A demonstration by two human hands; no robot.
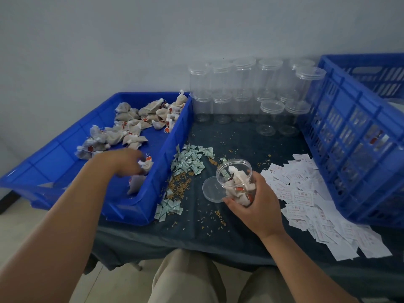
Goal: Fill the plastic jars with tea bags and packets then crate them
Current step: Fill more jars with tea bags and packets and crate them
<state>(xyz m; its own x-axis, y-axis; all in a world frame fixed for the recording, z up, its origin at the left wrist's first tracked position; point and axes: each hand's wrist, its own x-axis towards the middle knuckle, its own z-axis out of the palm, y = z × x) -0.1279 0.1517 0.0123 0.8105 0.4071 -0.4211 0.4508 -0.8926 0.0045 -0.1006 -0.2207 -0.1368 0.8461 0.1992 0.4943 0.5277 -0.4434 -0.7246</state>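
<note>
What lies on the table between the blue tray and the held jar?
Head view: small green-white packets and spilled grain, with the loose lid beside the jar.

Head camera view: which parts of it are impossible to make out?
All in the head view:
- Left hand: motion blur hides its fingers, so whether it grips the tea bag is unclear.
- Jar: the right hand covers its base, so its contents cannot be counted.
- White slips: print too small to read.
- Blue crate: cut off by the right edge; slotted walls obscure its contents.
</note>
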